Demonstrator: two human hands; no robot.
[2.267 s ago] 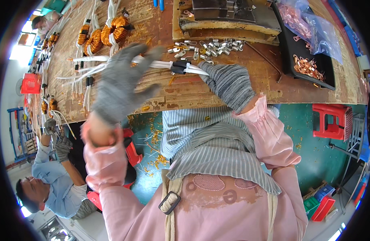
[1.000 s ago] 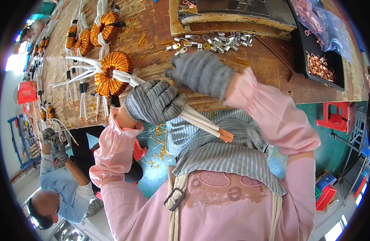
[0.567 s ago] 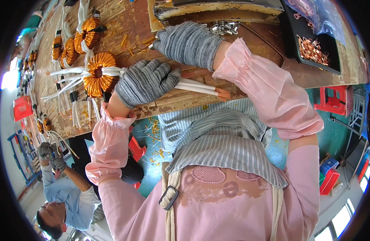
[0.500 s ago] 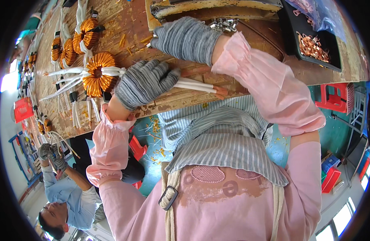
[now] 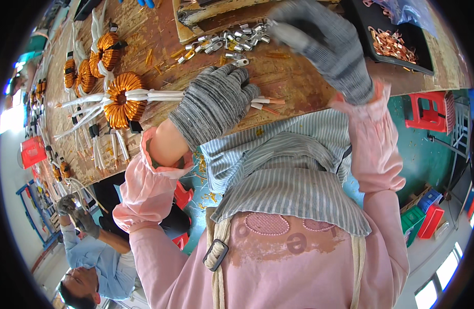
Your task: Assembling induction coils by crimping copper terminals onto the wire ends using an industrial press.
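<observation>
The copper toroid coil (image 5: 124,99) lies flat on the wooden workbench (image 5: 159,46), a ring wound in bright orange wire with a bundle of white sleeved leads (image 5: 157,95) running out of it toward the person. The left hand (image 5: 213,100), in a grey knitted glove, rests palm down on those leads on the side of the coil nearest the person's body; its fingers lie close together and curl over the leads, whose bare copper-tipped ends (image 5: 265,104) stick out just past the fingertips. Whether the fingers actually pinch the leads or only press on them cannot be told. The right hand (image 5: 319,38), also gloved in grey, is raised off the bench, farther from the coil than the left hand and blurred by motion; its fingers look loosely bent, but what they hold, if anything, cannot be told. Beyond the left hand from the coil, a scatter of silver cable lugs (image 5: 226,41) lies on the bench, and past the right hand a black tray (image 5: 401,56) holds copper terminals (image 5: 389,44). On the coil's far side, away from the hands, more wound coils (image 5: 90,64) lie in a row along the bench. Below the bench edge, well apart from the coil, another person (image 5: 92,257) in a blue shirt and dark gloves works.
</observation>
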